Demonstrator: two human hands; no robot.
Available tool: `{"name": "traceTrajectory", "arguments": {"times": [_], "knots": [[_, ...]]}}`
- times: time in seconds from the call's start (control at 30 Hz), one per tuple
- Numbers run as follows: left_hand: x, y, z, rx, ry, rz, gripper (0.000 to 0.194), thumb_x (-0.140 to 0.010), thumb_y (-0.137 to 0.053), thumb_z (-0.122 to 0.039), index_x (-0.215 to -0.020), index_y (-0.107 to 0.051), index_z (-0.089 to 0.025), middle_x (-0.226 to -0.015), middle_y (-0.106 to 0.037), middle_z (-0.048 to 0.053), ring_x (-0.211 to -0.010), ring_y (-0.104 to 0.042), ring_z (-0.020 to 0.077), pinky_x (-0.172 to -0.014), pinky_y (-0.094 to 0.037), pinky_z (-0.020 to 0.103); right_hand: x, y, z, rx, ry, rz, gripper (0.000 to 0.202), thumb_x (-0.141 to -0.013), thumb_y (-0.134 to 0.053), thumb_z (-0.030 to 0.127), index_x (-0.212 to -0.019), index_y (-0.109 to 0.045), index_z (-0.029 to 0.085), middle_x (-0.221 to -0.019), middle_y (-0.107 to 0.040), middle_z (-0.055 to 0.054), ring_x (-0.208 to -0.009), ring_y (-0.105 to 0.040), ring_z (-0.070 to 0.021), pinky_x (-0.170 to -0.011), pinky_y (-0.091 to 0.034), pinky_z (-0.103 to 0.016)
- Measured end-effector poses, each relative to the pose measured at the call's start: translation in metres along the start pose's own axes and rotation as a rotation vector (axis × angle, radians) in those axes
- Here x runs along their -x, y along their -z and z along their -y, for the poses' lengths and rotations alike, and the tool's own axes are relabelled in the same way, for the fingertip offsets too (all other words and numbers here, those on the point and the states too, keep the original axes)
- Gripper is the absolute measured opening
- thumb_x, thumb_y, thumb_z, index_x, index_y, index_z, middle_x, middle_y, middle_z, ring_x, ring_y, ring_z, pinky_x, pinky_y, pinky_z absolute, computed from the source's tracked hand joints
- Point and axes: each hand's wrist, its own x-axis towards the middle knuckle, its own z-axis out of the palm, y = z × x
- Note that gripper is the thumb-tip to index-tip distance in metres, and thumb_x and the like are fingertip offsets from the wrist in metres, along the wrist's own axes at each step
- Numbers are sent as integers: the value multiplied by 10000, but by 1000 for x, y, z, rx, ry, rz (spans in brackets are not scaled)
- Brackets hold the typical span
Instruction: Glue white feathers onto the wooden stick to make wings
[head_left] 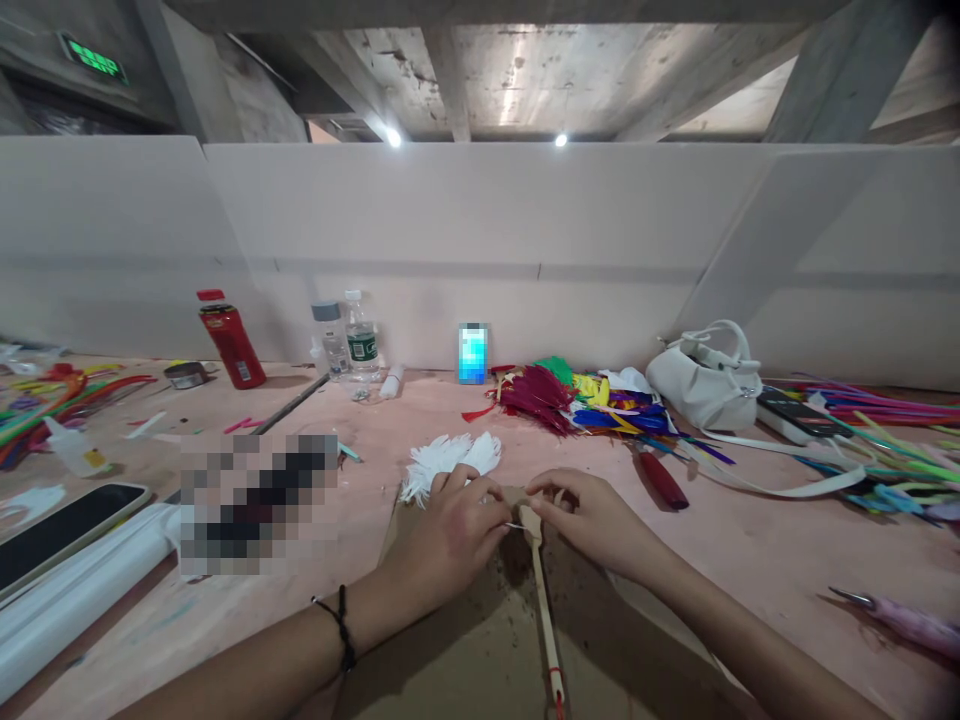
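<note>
A slim wooden handle (pixel 545 590) lies lengthwise over a brown cardboard sheet (pixel 465 650). Its top end widens into a flat head, and a red cord hangs from its lower end. My left hand (pixel 461 525) is closed, with a thin white piece (pixel 514 525), perhaps a feather quill, sticking out of its fingertips toward that head. From the other side my right hand (pixel 589 510) pinches at the edge of the handle's head with thumb and fingers. Just beyond my left fingers lies a bunch of white feathers (pixel 442 460), partly covered by the hand.
Colourful feathers (pixel 536 395) are heaped at the back, beside a white handbag (pixel 705 385). A red-handled tool (pixel 661 480) and a pink pointed tool (pixel 911 615) lie at right. Bottles (pixel 362 345), a red drink bottle (pixel 234 345) and a phone (pixel 64 535) are left; a lit phone (pixel 472 355) stands ahead.
</note>
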Motion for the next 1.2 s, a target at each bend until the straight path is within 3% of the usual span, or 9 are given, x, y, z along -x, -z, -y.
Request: {"name": "traceTrajectory", "arguments": {"times": [0.17,0.3,0.47,0.57,0.7,0.9,1.1,1.2], "knots": [[-3,10,-8,80,43,-48,153,-994,-576,-216,-995,-726,-249,-969,-737,12,-1087,-566,245,-919,-328,412,5,4,14,-72,84,91,159,-886,-644,276,-909,-780,198,-918,-760,-47,-798,-654,-193,-695,-462,-294],[-5,18,-16,252,105,-72,209,-1003,-539,-219,-937,-736,-233,-902,-752,6,-926,-622,205,-890,-338,380,7,3,16,-132,145,58,162,-901,-639,288,-886,-773,197,-902,-757,-47,-819,-656,-194,-689,-454,-289],[-7,20,-22,522,190,-112,243,-983,-547,-223,-862,-758,-204,-847,-760,4,-831,-649,173,-800,-398,290,5,6,16,-272,104,44,179,-872,-654,355,-870,-746,202,-893,-734,-44,-801,-638,-194,-685,-455,-295],[-9,23,-24,623,254,-72,263,-949,-571,-250,-776,-755,-175,-732,-722,10,-737,-630,168,-709,-409,263,5,7,15,-320,97,20,165,-862,-656,349,-818,-715,201,-836,-695,-32,-766,-615,-185,-670,-443,-294],[-11,29,-23,821,318,8,201,-884,-643,-291,-810,-775,-158,-789,-747,30,-795,-646,187,-738,-429,261,8,4,16,-348,111,47,142,-866,-677,327,-814,-731,207,-824,-690,-25,-763,-611,-179,-668,-432,-288],[-12,19,-14,1168,450,139,388,-891,-662,-486,-746,-780,-146,-717,-728,53,-653,-580,141,-642,-394,254,11,2,21,-246,193,29,157,-889,-677,301,-784,-749,209,-802,-690,-23,-747,-613,-169,-661,-410,-282],[-12,17,-15,1236,446,116,322,-879,-701,-422,-711,-759,-153,-705,-702,23,-667,-570,128,-663,-394,238,8,7,20,-363,83,5,198,-854,-666,369,-772,-694,192,-793,-663,-30,-734,-586,-176,-656,-412,-289],[-12,19,-16,1201,481,123,323,-899,-671,-412,-714,-740,-157,-696,-681,4,-610,-526,109,-601,-364,229,6,12,21,-426,66,-2,215,-818,-682,386,-734,-666,189,-746,-624,-14,-689,-548,-161,-633,-401,-281]]}}
